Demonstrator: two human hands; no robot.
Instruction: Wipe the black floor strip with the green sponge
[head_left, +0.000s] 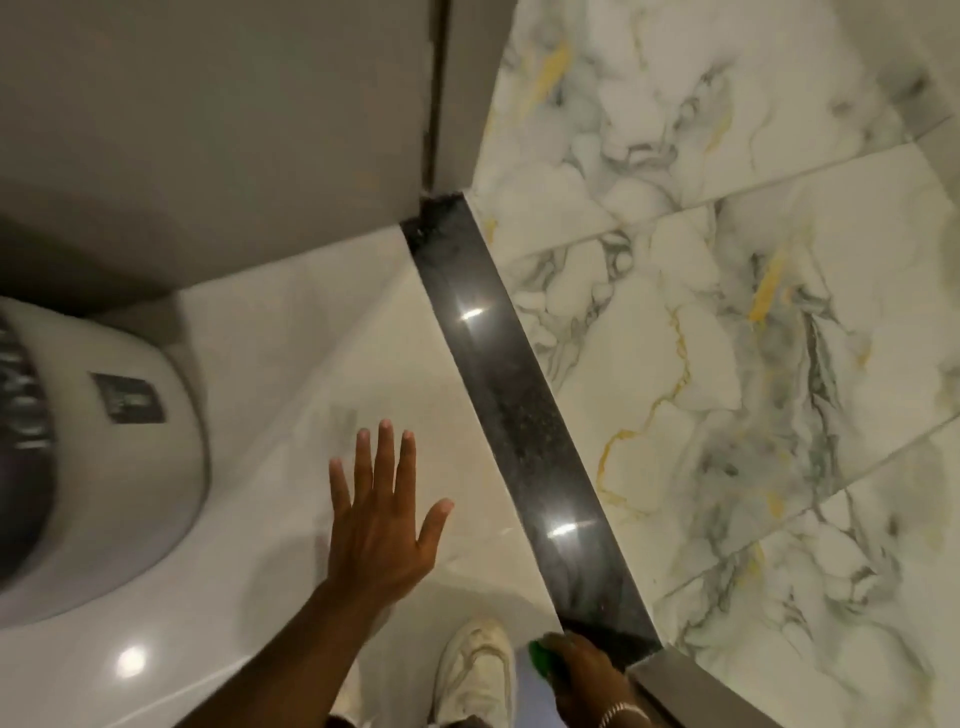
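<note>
The black floor strip (506, 415) runs diagonally from the wall corner at the top middle down to the lower right, glossy with two light reflections. My right hand (584, 670) grips the green sponge (543, 653) at the strip's near end, close to the bottom edge; only a small part of the sponge shows past the fingers. My left hand (382, 519) is spread flat with fingers apart over the cream tile left of the strip, holding nothing.
A white toilet (98, 467) stands at the left. Grey walls (208, 130) meet at the strip's far end. Marbled tiles (727, 364) lie right of the strip. My white shoe (475, 670) rests near the sponge. A grey door frame edge (691, 686) sits at the lower right.
</note>
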